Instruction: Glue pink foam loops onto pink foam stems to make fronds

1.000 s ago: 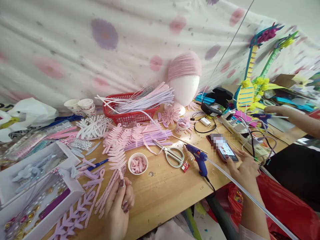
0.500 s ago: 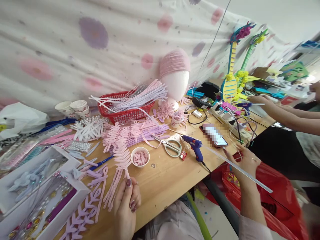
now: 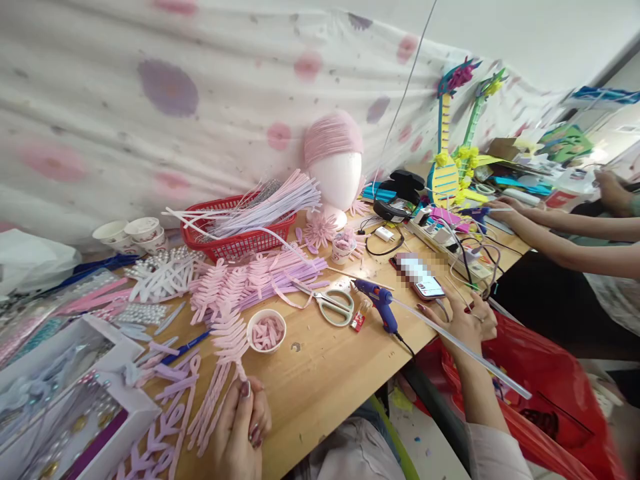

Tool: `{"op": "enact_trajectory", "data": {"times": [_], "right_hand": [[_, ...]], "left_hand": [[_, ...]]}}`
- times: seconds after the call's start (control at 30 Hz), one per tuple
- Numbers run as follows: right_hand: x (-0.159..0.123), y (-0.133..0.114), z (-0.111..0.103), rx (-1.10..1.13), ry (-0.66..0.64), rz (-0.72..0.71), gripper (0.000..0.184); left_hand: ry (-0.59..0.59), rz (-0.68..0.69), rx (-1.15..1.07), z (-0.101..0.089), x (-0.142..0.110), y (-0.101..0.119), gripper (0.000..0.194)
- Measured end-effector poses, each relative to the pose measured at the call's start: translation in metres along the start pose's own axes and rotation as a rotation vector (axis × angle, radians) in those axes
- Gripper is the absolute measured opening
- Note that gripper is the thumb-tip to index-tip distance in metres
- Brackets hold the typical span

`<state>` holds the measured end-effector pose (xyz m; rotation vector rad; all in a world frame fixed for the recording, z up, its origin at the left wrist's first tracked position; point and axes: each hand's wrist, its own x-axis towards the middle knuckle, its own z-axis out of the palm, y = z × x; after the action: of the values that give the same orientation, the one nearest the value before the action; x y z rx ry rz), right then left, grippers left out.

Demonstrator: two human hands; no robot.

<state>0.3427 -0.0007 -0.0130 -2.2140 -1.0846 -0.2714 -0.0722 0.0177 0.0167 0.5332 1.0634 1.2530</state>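
My left hand rests at the table's front edge, its fingers pinched round the stem of a pink feather-shaped foam piece. My right hand hovers at the table's right edge with fingers spread, touching the near end of a phone that lies flat. A blue glue gun stands just left of that hand, with a long clear glue stick running out of its back past my wrist. Scissors and a small white bowl of pink bits lie between my hands.
A red basket of pipe cleaners and a white foam head with a pink cap stand at the back. White boxes of beads sit at front left. Another person's arms reach over the power strip at right. A red bag hangs below.
The view has swung right and shifted. My right hand has slid back along the phone toward the table's edge. My left hand keeps its pinch on the pink piece.
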Motion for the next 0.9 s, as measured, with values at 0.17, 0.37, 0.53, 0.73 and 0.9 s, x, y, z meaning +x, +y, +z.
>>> {"op": "enact_trajectory", "data": {"times": [0.17,0.37,0.53,0.73,0.9], "right_hand": [[0.003,0.004,0.0,-0.096,-0.046,-0.051,0.045],[0.0,0.013,0.011,-0.053,0.107,0.043,0.078],[-0.001,0.016,0.015,-0.027,0.068,0.064,0.094],[0.0,0.009,0.007,-0.039,0.042,0.049,0.085],[0.003,0.003,0.0,0.014,-0.017,-0.013,0.096]], "left_hand": [[0.062,0.012,0.013,-0.002,0.002,-0.007,0.041],[0.077,0.003,0.017,-0.006,-0.003,-0.006,0.04],[0.08,0.034,-0.021,-0.003,-0.005,-0.009,0.039],[0.09,0.033,-0.011,0.006,-0.007,-0.012,0.04],[0.108,0.07,0.001,0.006,-0.001,-0.015,0.043]]}}
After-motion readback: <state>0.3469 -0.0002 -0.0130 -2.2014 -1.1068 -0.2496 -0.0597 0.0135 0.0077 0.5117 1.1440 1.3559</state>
